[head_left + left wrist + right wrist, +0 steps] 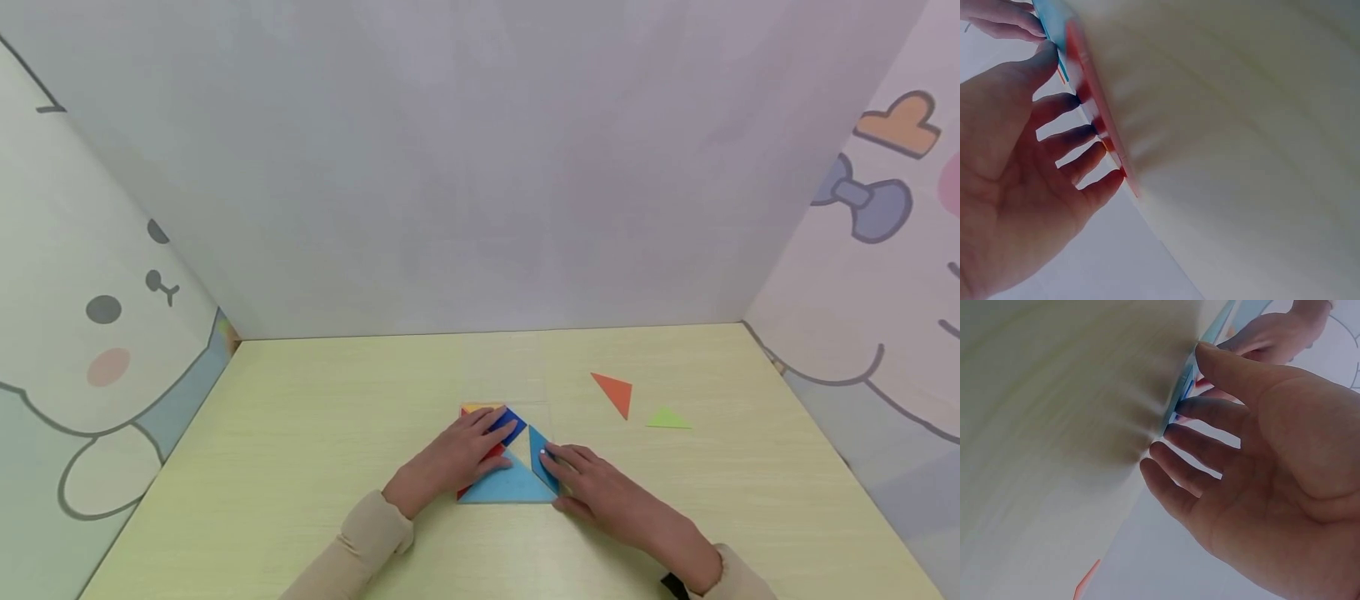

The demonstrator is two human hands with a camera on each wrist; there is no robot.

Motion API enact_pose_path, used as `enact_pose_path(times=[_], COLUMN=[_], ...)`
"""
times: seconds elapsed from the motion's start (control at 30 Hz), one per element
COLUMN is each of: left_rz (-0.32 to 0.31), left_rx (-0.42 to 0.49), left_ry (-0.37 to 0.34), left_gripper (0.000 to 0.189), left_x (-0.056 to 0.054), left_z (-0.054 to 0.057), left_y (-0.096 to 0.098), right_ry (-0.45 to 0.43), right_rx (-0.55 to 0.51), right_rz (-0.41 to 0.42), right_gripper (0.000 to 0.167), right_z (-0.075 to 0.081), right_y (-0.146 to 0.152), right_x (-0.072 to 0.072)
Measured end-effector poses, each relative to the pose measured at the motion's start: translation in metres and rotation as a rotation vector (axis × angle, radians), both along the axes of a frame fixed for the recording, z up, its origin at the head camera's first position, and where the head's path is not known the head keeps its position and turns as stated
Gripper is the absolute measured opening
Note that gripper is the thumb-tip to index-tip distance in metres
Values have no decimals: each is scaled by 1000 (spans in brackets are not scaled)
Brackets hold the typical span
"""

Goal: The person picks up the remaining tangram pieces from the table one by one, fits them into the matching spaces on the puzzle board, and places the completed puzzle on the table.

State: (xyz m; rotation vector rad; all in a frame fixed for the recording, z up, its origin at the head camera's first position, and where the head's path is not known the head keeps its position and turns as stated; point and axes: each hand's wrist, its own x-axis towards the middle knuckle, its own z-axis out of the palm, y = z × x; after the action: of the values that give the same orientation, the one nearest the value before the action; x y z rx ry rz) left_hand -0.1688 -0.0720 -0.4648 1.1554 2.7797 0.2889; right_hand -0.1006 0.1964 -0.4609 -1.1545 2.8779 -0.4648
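Observation:
Flat tangram pieces lie grouped in front of me in the head view. My left hand (453, 454) rests its spread fingertips on them, partly covering a red piece (465, 493), a dark blue piece (516, 423) and a yellow-orange piece (480, 408). Its thumb is over the large light blue triangle (513, 487), whose long edge faces me. At the group's right side my right hand (603, 492) touches a blue slanted piece (536, 446) with extended fingertips. A narrow strip of pale table shows between that piece and the others. In the left wrist view, the red piece's edge (1094, 94) runs along the fingertips.
An orange triangle (617, 394) and a light green triangle (667, 418) lie apart on the pale table (315, 433), beyond my right hand. A faint, clear rectangular outline (504, 367) stretches behind the group. A plain wall (480, 167) closes the back, with cartoon-printed panels (97, 250) at both sides.

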Motion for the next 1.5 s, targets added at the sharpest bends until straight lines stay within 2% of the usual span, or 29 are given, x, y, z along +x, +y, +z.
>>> enact_pose_path(times=[0.17,0.4,0.6,0.8,1.1,1.27,1.5], left_rz=[14,24,81,137,213,222,234], left_rx=[26,107,177,238,259,254,272], left_ry=[-22,-31,-7,4,-45,-57,-117], left_gripper=[61,55,51,44,34,33,33], left_x=[-1,-3,-3,3,13,15,17], left_z=[0,2,5,6,7,4,4], left_y=[0,-2,-4,-10,-20,-24,-28], right_ry=[11,-21,-32,-80,-128,-124,-148], right_rx=[5,18,21,24,16,17,-13], right_rz=[16,17,16,3,-10,-12,-1], right_gripper=[55,57,57,58,59,59,58], right_z=[1,6,5,4,5,7,9], right_y=[0,1,2,3,2,1,4], right_x=[-1,-2,-3,-4,-4,-3,-5])
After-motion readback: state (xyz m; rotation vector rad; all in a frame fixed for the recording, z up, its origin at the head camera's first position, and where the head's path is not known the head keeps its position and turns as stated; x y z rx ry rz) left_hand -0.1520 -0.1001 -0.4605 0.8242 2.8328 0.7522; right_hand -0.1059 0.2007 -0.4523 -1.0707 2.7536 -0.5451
